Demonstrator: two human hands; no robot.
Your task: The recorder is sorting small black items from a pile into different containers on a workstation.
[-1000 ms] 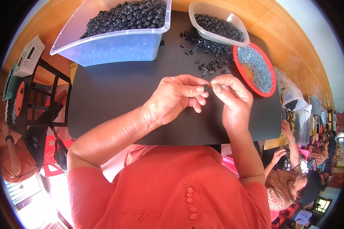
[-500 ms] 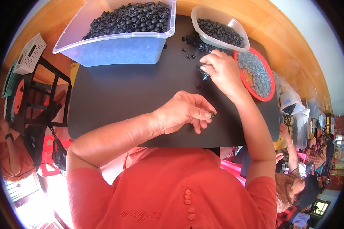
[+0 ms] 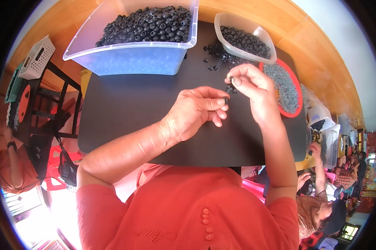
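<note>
My left hand (image 3: 192, 110) is above the middle of the dark table, pinching a small black ring-like part (image 3: 226, 100) between thumb and fingers. My right hand (image 3: 258, 92) is just to its right and slightly farther off, its thumb and forefinger closed on a small dark piece (image 3: 231, 79) too tiny to name. The two hands are close together but not touching. Below the right fingertips lies a little cluster of shiny dark pieces (image 3: 231, 89) on the tabletop, partly covered by the hand.
A large clear bin (image 3: 125, 62) heaped with round black parts stands at the far left of the table (image 3: 125, 104). A smaller tub (image 3: 248, 57) of black pieces is at the far right, with loose pieces (image 3: 215, 50) beside it. A red tray (image 3: 298, 81) holds small greyish bits. People sit at right.
My right hand has lifted off the table cluster and come nearer, a small dark piece in its fingertips. My left hand has moved farther from me, still pinching its black part.
</note>
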